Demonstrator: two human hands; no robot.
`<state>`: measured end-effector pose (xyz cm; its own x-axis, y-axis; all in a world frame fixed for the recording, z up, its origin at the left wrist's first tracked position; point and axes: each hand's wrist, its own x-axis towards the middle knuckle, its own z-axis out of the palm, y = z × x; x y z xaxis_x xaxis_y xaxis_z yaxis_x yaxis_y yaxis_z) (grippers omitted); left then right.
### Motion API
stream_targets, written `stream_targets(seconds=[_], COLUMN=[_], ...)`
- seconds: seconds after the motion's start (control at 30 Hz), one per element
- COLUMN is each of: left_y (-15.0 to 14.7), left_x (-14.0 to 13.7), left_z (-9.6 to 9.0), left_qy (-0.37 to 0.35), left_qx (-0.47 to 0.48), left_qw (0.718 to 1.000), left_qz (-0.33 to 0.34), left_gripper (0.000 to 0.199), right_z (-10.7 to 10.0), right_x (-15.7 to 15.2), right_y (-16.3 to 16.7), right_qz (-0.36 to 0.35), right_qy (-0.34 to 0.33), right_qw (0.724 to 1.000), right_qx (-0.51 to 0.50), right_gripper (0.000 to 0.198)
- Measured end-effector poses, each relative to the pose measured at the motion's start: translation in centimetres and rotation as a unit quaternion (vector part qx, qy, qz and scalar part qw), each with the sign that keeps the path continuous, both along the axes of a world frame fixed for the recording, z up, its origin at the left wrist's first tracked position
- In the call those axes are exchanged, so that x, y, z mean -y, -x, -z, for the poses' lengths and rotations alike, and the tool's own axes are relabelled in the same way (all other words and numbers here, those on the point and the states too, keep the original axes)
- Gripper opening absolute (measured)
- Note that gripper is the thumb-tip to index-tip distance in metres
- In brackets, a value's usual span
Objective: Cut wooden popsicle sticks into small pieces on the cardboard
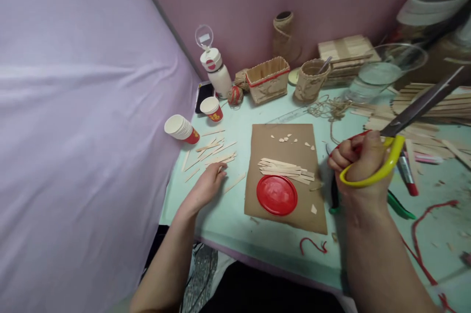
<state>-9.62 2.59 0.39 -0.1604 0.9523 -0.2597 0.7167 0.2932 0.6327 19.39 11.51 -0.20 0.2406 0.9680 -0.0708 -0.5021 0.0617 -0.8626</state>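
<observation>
My right hand (362, 168) grips a pair of scissors (395, 153) with yellow and red handles, the blades pointing up and to the right. My left hand (211, 183) rests at the near edge of a loose pile of thin wooden sticks (215, 151). Its fingers are curled and partly hidden, and I cannot make out what lies in them. Between my hands is a brown board (283, 148), which carries a red round lid (276, 195), a row of wooden sticks (281, 168) and several small wood chips (285, 139).
Paper cups (182, 129), a white-lidded bottle (218, 75) and a red-trimmed box (268, 85) stand toward the back. At right are a twine-covered pot (311, 85), a clear container (379, 77), more sticks (405, 129), a green-handled tool (400, 205) and red cord (417, 239).
</observation>
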Motion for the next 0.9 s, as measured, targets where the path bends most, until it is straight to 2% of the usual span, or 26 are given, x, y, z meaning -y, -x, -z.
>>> stream_targets(seconds=[0.1,0.2,0.53,0.63,0.77,0.9], left_y=[-0.8,-1.3,-1.3,0.6,3.5,4.0], left_x=[0.3,0.4,1.7,0.8,-1.3,-3.2], left_z=[1.8,2.6,2.2,1.9,1.9,2.3], left_qy=[-0.021,-0.040,-0.079,-0.113,-0.146,-0.116], left_qx=[-0.058,-0.068,-0.016,-0.015,-0.059,-0.077], left_qw=[0.997,0.995,0.994,0.993,0.986,0.990], left_qz=[0.038,0.061,0.069,0.026,-0.044,-0.005], left_gripper=[0.031,0.032,0.015,0.014,0.009,0.005], right_z=[0.2,0.2,-0.4,-0.6,-0.9,-1.0], right_x=[0.0,-0.1,0.3,0.4,0.4,0.4], right_y=[0.1,0.2,0.3,0.5,0.7,0.8], right_qz=[0.007,0.005,-0.025,-0.016,-0.008,-0.019], right_qy=[-0.012,-0.010,0.016,0.033,0.037,0.041], right_qw=[1.000,1.000,0.999,0.999,0.999,0.999], right_qx=[0.010,0.009,0.015,0.018,0.027,0.029], right_gripper=[0.041,0.040,0.037,0.034,0.034,0.033])
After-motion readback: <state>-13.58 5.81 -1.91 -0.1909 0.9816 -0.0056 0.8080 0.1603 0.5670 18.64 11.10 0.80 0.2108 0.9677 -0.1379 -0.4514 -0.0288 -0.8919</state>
